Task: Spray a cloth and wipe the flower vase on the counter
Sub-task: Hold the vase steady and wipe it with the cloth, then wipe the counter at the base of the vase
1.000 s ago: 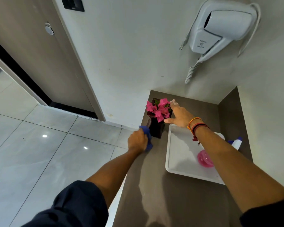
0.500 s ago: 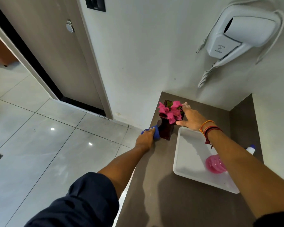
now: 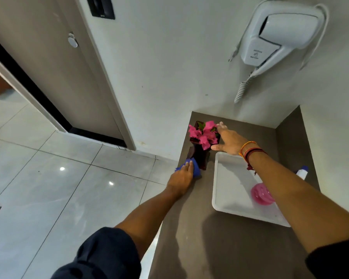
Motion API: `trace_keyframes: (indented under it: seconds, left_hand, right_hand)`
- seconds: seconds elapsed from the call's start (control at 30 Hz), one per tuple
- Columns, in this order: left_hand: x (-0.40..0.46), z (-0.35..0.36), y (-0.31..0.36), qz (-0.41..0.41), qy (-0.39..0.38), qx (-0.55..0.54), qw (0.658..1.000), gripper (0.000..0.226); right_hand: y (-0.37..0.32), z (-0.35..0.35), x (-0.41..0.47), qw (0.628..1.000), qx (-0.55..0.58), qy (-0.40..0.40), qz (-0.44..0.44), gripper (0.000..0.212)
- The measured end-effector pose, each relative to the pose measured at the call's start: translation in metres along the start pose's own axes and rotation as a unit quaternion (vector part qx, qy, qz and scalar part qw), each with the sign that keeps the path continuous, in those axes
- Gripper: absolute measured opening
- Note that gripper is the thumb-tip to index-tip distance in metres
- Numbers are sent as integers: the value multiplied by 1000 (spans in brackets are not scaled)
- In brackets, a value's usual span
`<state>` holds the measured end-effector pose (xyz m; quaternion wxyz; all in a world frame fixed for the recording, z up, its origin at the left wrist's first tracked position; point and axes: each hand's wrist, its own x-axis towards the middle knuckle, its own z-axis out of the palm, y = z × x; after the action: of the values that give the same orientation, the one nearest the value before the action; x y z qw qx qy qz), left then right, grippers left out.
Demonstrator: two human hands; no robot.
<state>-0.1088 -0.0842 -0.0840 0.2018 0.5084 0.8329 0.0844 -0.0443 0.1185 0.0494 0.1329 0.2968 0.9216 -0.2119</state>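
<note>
A dark square vase (image 3: 200, 156) with pink flowers (image 3: 205, 134) stands near the back left corner of the brown counter (image 3: 210, 238). My left hand (image 3: 181, 178) presses a blue cloth (image 3: 195, 169) against the vase's lower left side, near its base. My right hand (image 3: 228, 139) rests on the vase's top rim at the right, fingers spread beside the flowers. The spray bottle (image 3: 302, 173) shows only its white and blue top, behind my right forearm at the counter's right edge.
A white tray (image 3: 230, 188) holding a pink round object (image 3: 261, 194) lies right of the vase. A wall-mounted hair dryer (image 3: 278, 35) with a coiled cord hangs above. The counter's left edge drops to a tiled floor (image 3: 48, 178); a door (image 3: 48, 67) is at the left.
My left hand with the cloth has slid down the vase's left side toward its base. My right hand stays on the rim. The camera has tilted slightly.
</note>
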Motion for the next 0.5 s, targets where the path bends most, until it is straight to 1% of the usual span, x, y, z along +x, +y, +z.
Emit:
trace_keyframes:
  seconds: [0.07, 0.1, 0.13, 0.2, 0.23, 0.27, 0.33, 0.43, 0.5]
  left_hand:
    - [-6, 1, 3, 104, 15, 67, 992, 71]
    - [-7, -1, 8, 164, 40, 87, 982, 71]
    - [-6, -4, 15, 233, 73, 108, 964, 67]
    - [1, -12, 32, 368, 143, 151, 906, 58]
    - [4, -15, 39, 410, 167, 176, 879, 56]
    - [7, -19, 45, 430, 179, 198, 862, 55]
    - [15, -26, 50, 431, 194, 230, 851, 50]
    - [27, -30, 35, 397, 194, 291, 849, 39]
    - [33, -32, 19, 372, 168, 312, 858, 36]
  right_hand:
    - [-1, -1, -1, 1000, 0, -3, -2, 99]
    - [-1, -2, -2, 1000, -1, -2, -2, 99]
    - [-1, -2, -3, 1000, 1, -1, 1, 99]
    - [0, -3, -6, 1000, 7, 1, 7, 99]
    - [-1, -3, -7, 1000, 8, 4, 6, 99]
    - [-1, -3, -7, 1000, 8, 7, 4, 99]
    - [-2, -3, -7, 1000, 11, 11, 5, 100]
    - [-2, -4, -6, 1000, 5, 7, 1, 99]
    - [0, -4, -4, 1000, 4, 4, 4, 100]
